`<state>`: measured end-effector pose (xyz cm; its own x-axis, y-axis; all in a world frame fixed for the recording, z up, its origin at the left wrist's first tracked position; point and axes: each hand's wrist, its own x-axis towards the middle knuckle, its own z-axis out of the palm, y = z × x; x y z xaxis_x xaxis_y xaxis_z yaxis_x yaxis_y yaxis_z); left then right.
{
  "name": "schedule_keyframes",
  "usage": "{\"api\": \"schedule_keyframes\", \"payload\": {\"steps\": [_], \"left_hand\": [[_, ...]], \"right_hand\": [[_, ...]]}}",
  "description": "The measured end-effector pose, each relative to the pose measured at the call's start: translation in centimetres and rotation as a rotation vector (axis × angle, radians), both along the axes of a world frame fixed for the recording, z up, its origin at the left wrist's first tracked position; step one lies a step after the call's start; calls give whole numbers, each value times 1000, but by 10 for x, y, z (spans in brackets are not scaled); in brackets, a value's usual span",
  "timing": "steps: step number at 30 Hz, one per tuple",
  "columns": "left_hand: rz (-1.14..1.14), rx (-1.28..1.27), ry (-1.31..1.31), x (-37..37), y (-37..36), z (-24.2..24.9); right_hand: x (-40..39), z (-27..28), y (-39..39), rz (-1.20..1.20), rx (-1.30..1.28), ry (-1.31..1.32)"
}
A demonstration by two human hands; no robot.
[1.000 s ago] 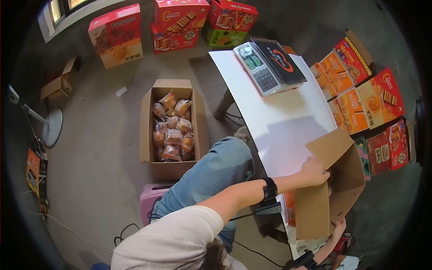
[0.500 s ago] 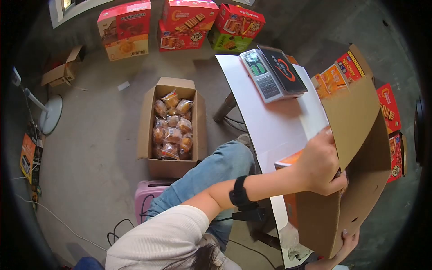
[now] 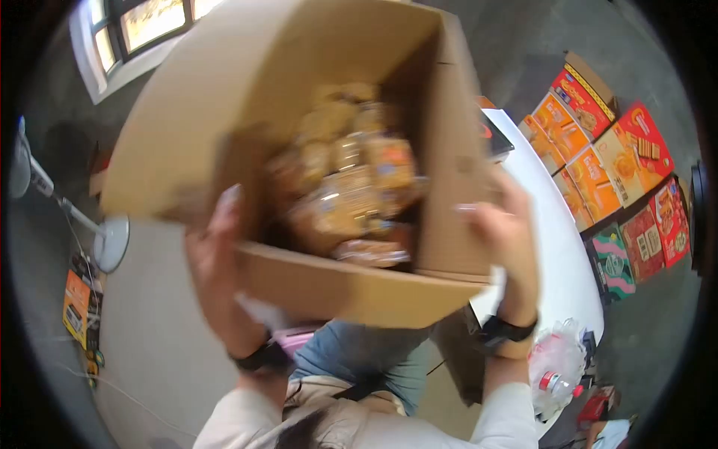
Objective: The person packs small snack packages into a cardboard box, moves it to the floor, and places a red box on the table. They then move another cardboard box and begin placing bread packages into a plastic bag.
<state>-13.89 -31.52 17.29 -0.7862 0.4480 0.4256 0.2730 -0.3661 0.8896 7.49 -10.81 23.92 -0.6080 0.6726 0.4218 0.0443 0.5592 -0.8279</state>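
An open cardboard box [image 3: 351, 292] is held up in front of me, tilted so that I look into it. My left hand [image 3: 213, 262] grips its left side, the thumb over the edge; motion blurs this hand. On the opposite side my right hand [image 3: 512, 232] holds the wall, its thumb on top and the other fingers partly hidden. Several clear-wrapped snacks [image 3: 344, 198], golden brown and blurred, lie piled inside. One wide flap spreads out to the upper left.
To the right is a white table [image 3: 553, 254], with a dark-topped device [image 3: 497, 138] partly behind the box. Plastic bottles in a clear bag [image 3: 557, 367] are by its near end. Colourful snack cartons [image 3: 598, 187] stand beyond it. A white stand [image 3: 112, 243] is at left.
The box has moved from the table's right side to in front of me, and its opening now faces me. Both hands hold its sides. The view has shifted.
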Motion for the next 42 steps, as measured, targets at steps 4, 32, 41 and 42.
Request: {"api": "schedule_keyframes", "payload": {"steps": [4,32,41,42], "left_hand": [[431,134,-534,-22,-64,-23],[268,-195,-972,-135,-237,-310],[276,-268,-1063,-119,-214,-353],[282,-269,-1059,-119,-214,-359]], "right_hand": [[-87,-40,-29,126,155,-222],[-247,-401,-149,376,-390,-642],[-235,-433,-128,394,-283,-774],[-234,-437,-128,401,-271,-796]]}}
